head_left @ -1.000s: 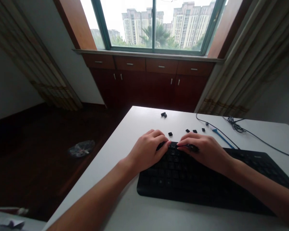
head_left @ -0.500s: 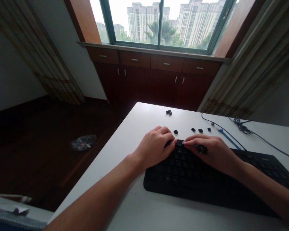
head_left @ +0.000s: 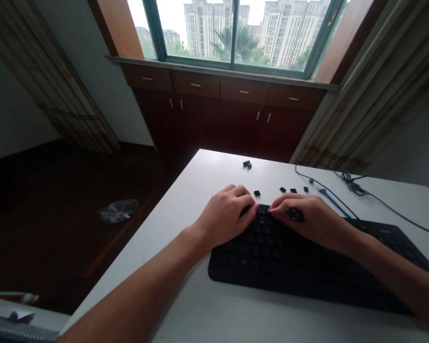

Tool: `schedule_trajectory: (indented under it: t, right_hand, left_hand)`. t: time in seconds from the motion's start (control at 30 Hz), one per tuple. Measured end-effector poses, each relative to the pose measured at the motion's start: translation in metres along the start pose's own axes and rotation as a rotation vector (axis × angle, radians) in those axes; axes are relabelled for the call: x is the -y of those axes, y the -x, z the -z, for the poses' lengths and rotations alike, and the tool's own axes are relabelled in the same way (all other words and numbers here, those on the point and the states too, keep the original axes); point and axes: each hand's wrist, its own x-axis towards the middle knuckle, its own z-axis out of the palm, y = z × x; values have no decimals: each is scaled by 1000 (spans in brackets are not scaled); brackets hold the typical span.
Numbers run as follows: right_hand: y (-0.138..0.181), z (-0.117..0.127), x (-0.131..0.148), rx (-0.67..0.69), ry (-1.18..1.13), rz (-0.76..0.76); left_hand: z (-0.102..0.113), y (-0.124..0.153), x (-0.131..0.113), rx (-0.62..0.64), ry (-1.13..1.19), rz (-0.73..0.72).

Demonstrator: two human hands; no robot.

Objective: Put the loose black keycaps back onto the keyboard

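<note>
A black keyboard (head_left: 236,274) lies on the white table, a little askew. My left hand (head_left: 226,212) is closed on its far left corner, with the thumb along the top edge. My right hand (head_left: 312,215) reaches over the keys in a pinch, fingertips at the top row close to my left thumb. From its palm sticks the dark rounded end of a small tool (head_left: 295,214); a pale spot shows at the fingertips. The tool's exact kind is unclear, being mostly hidden by the fingers.
Several small black keycaps (head_left: 257,193) lie beyond the keyboard, with two more dark pieces (head_left: 246,163) farther back. A blue stick-like tool (head_left: 334,202) and a coiled black cable (head_left: 353,183) are at the right. A clear plastic bag (head_left: 119,211) rests on the dark floor.
The whole view has shifted slightly, so everything appears a little higher and to the left. Both hands keep their places on the keyboard, with no clear change of grip.
</note>
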Motion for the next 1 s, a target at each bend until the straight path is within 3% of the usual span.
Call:
schedule_trajectory:
  t: [0.37,0.43,0.5,0.57,0.63,0.73,0.83,1.0]
  right_hand:
    - [-10,10,3,91,-83,-30]
    - [-11,15,10,19,-124,-74]
    - [-14,19,21,-150,-257,-151]
    - [-19,21,34,-328,-523,-172]
    - [-26,16,44,-433,-840,-97]
    - [-37,-3,47,-464,-1061,19]
    - [-46,-20,41,-394,-930,-48]
    - [-49,-11,44,-431,-1000,-25]
  left_hand:
    - [0,0,1,5,10,1]
    - [0,1,1,2,19,2]
    - [-1,0,1,-4,43,8]
    - [-1,0,1,-21,82,31]
    - [-1,-1,2,-51,130,75]
    - [0,-3,2,-100,196,147]
    - [1,-5,2,-126,240,190]
    - [0,-5,3,-124,282,216]
